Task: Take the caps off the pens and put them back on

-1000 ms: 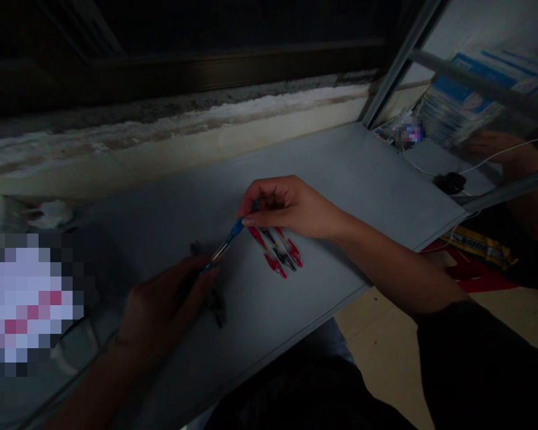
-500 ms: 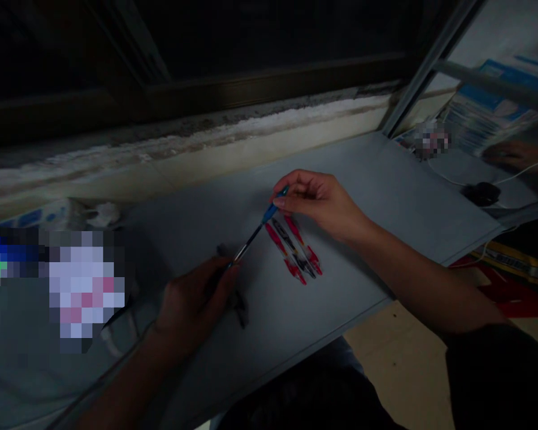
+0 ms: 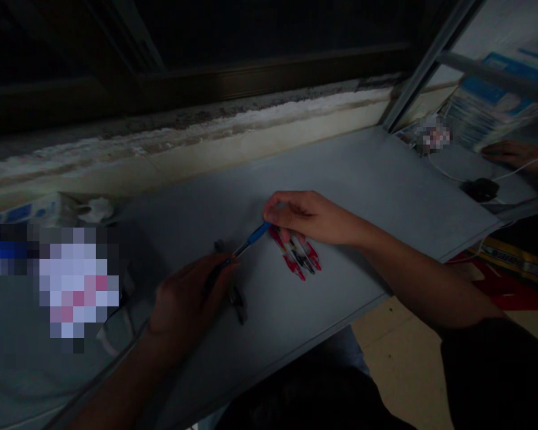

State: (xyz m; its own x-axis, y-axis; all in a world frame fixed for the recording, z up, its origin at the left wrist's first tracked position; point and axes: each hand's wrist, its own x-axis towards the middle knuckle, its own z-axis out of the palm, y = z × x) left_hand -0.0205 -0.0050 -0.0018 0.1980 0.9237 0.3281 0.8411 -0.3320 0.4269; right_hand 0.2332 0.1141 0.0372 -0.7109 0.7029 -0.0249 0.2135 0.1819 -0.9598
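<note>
Blue-gripped pen (image 3: 251, 237) spanned the gap between the two hands, which stood apart and were joined only by it. Its lower end disappeared into the curled fingers of the left hand (image 3: 186, 298), while its blue end ran in under the fingertips of the right hand (image 3: 309, 218). Compared with half a second earlier, the right hand had dropped toward the near side and hung over the bundle of red-and-black pens (image 3: 301, 260), hiding their far ends, where before it had been clear of them on the far side. The held pen had swung from a steep slant to a flatter one, its blue grip now lower and just beside the bundle. The left hand had barely shifted. A dark clip-like object (image 3: 236, 304) lay on the grey table (image 3: 376, 179) just beneath the left hand. Along the far edge ran a stained window sill (image 3: 206, 134). At the far right, a white cable (image 3: 457, 173) led past a black plug (image 3: 479, 190), near a blue-and-white packet (image 3: 491, 98). A blurred-out patch (image 3: 76, 280) hid whatever lay at the left.
</note>
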